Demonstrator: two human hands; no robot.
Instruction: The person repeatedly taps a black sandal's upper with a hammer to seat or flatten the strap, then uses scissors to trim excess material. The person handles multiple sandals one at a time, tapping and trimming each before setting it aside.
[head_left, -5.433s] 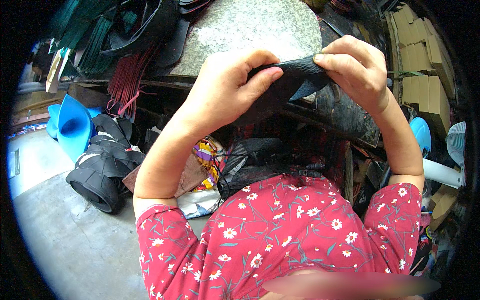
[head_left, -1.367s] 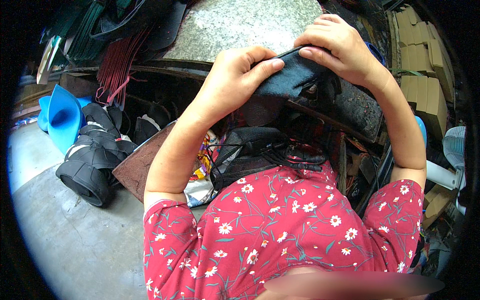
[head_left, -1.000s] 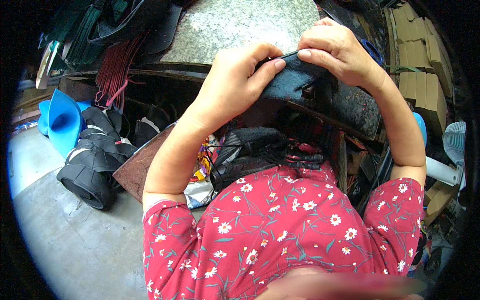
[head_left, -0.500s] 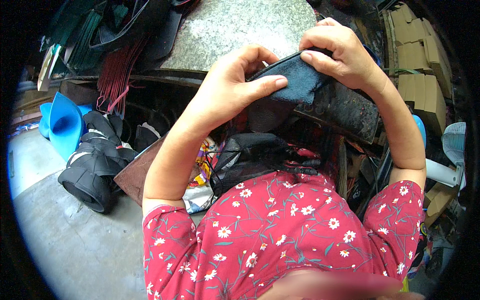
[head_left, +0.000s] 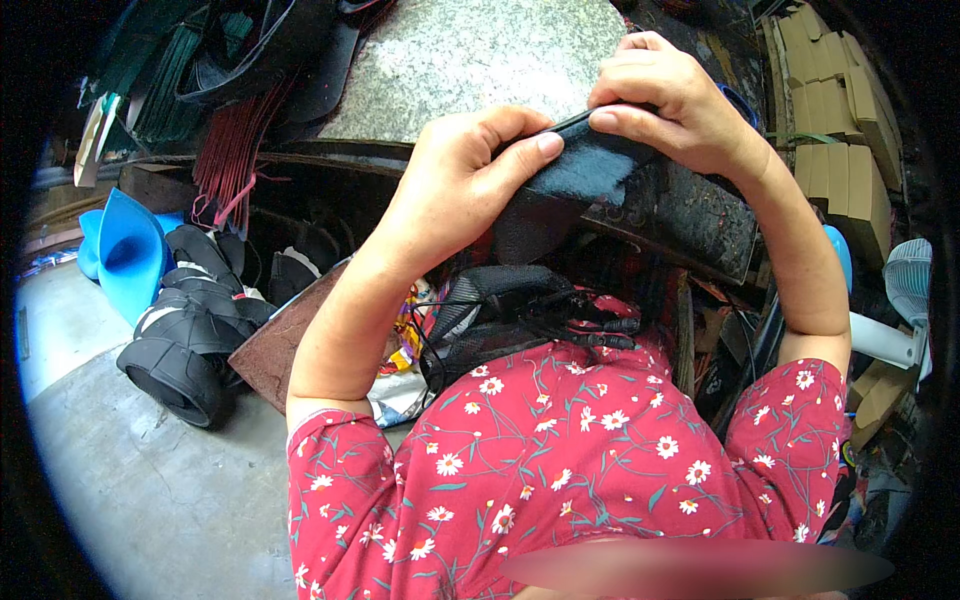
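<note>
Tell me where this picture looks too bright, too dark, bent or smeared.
In the head view, light whitens the speckled worktop; beneath it, deep shadow hides detail; the black piece between left hand and right hand has a bluish patch, perhaps sheen. The head view's fisheye blackens corners and bends edges near the rim; a smooth smear covers part of the bottom.

The slab lies between hanging strips at left and cardboard stacks at right
</note>
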